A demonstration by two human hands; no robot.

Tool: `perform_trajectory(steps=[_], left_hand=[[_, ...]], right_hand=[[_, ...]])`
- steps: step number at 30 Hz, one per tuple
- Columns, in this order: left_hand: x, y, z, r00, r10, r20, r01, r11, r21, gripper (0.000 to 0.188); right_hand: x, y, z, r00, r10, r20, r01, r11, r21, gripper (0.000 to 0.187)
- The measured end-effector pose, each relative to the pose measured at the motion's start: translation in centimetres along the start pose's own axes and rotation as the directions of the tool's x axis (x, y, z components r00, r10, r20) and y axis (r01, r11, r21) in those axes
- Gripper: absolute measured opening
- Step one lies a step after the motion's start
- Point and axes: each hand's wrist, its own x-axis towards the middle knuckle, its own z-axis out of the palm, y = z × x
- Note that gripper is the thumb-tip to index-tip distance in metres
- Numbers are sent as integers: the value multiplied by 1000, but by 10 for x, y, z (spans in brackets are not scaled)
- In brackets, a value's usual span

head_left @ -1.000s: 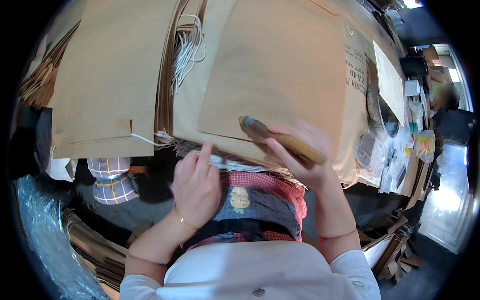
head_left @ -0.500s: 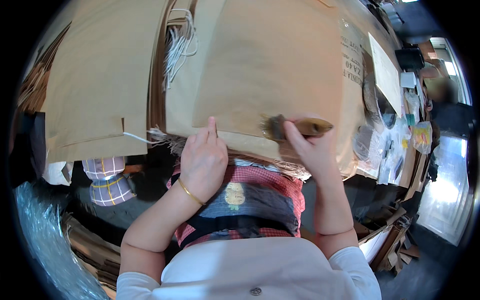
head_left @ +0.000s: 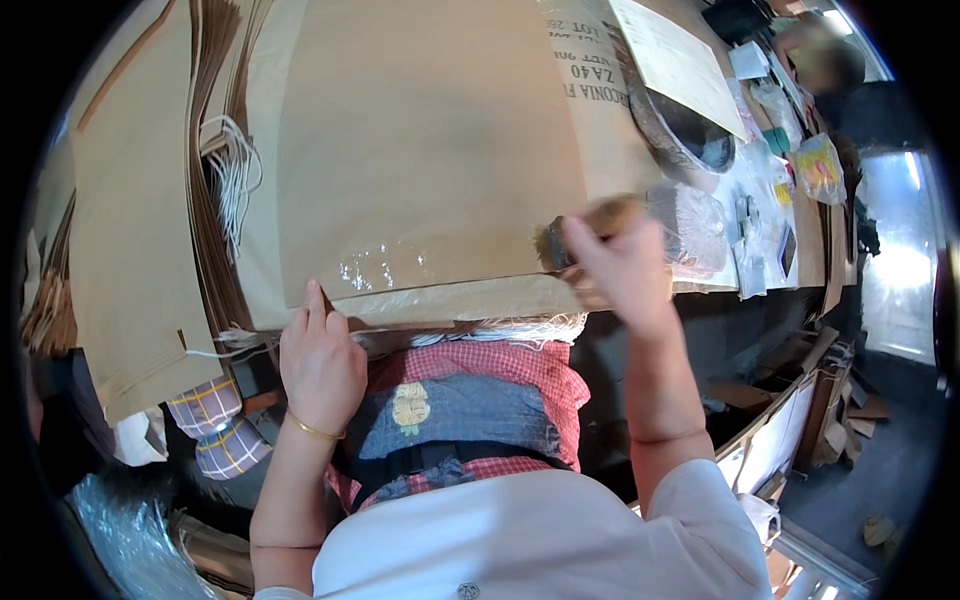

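Note:
A large brown kraft paper sheet [head_left: 430, 150] lies on the worktable in front of me. My left hand [head_left: 322, 365] holds nothing; its index finger is stretched out onto the sheet's near left corner, the other fingers partly bent. Over the near right corner, my right hand [head_left: 632, 275] grips a wide brush [head_left: 612, 214] by its handle, bristles toward the left. The hand and brush are blurred by motion. A shiny wet patch [head_left: 365, 272] shows near the sheet's front edge. Below that edge, bundled white cords [head_left: 540, 328] hang over a red checked cloth [head_left: 550, 385].
Stacked brown paper bags [head_left: 130, 220] with white cords [head_left: 238, 185] fill the left side. To the right stand a dark basin [head_left: 712, 150], partly covered by a white sheet [head_left: 680, 65], and a plastic-wrapped block [head_left: 695, 232]. Another person [head_left: 828, 65] is at the far right.
My view has shifted to the right. Wet streaks now show near the sheet's front edge. My left fingertip is now at the near left corner, and the brush is at the right corner.

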Motion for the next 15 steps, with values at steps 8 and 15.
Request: perform_trajectory(steps=[8, 15], left_hand=[[-27, -5, -12, 976, 184, -114, -212, 912, -350, 10], [-65, 23, -66, 989, 106, 105, 61, 359, -932, 3]], right_hand=[[-31, 132, -101, 933, -177, -313, -30, 829, -558, 20], [-86, 11, 13, 985, -139, 101, 77, 883, 463, 23]])
